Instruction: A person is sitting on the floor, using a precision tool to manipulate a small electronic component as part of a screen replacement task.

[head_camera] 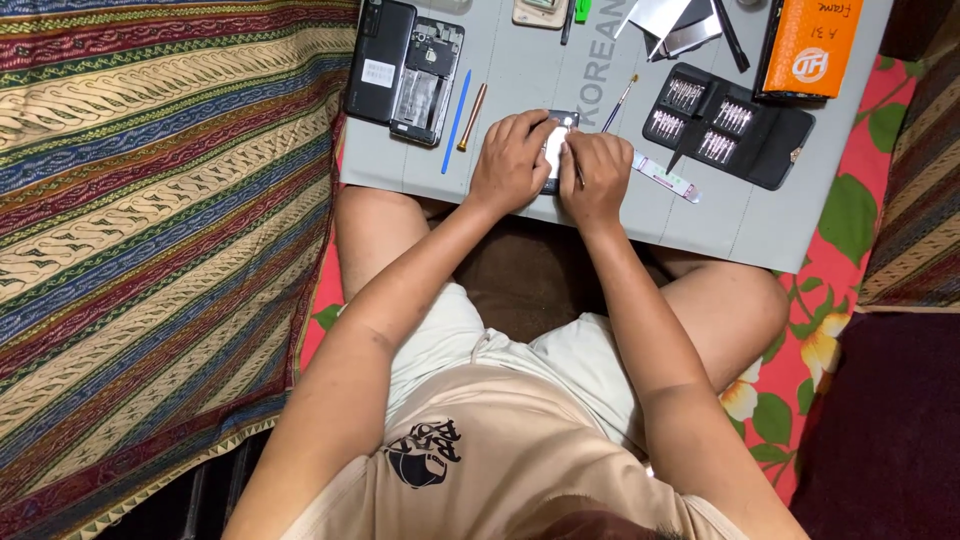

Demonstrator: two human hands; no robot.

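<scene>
A dark phone (560, 119) lies on the grey work mat (520, 75), mostly covered by both hands. My left hand (512, 160) presses on its left side, fingers curled over a white part (554, 150). My right hand (596, 172) rests on its right side, pinching a thin tool against the phone; the tip is hidden between the hands.
An opened black phone and its back cover (405, 68) lie at the mat's left. A blue pry stick (456, 108), a copper-coloured tool (473, 103), a small brush (620, 103), a black screwdriver bit case (725, 125), an orange box (812, 45) and a white strip (665, 178) surround the hands.
</scene>
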